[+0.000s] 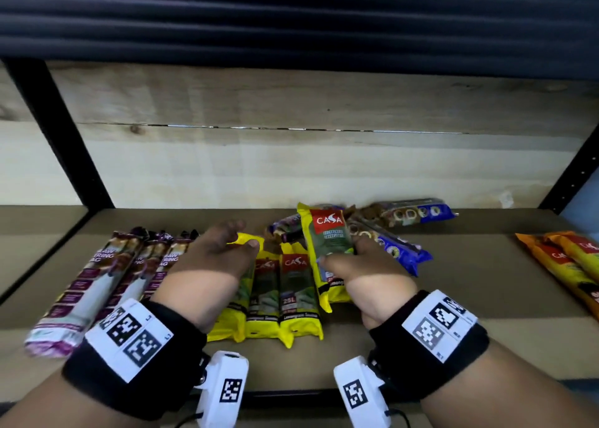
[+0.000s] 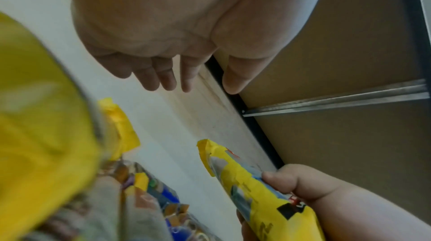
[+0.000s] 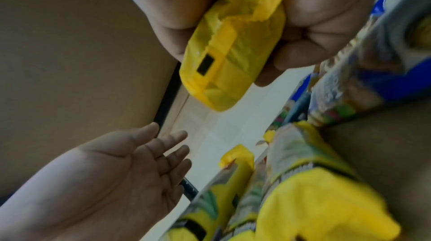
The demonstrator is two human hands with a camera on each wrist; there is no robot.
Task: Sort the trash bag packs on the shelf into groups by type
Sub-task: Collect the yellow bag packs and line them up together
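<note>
Holding one yellow pack (image 1: 329, 252) up off the shelf (image 1: 470, 285), the right hand (image 1: 366, 273) has its thumb and fingers curled round the pack's lower half. The pack stands tilted in the air, above the middle of the shelf, just to the right of the yellow row (image 1: 278, 294). That row has three yellow packs lying side by side, with their bottoms toward the front edge.

The left hand (image 1: 215, 252) is spread flat with loose fingers and holds nothing. It hovers over the left end of the yellow row. I cannot tell if it touches the pack under it.

The purple packs (image 1: 97, 285) lie in a group toward the left end of the shelf. The blue packs (image 1: 402, 242) lie loose near the back, behind the right hand. The orange packs (image 1: 570, 265) sit at the right end.

What could go wrong? The held pack is soft and slippery, and it is gripped low down, so it could flop over or slide out. If it is put down too fast, it could land on top of the row and not beside it. The spread left hand could also bump the row and push it crooked. The right hand is just beside the blue packs, so it could knock them into the yellow ones.
</note>
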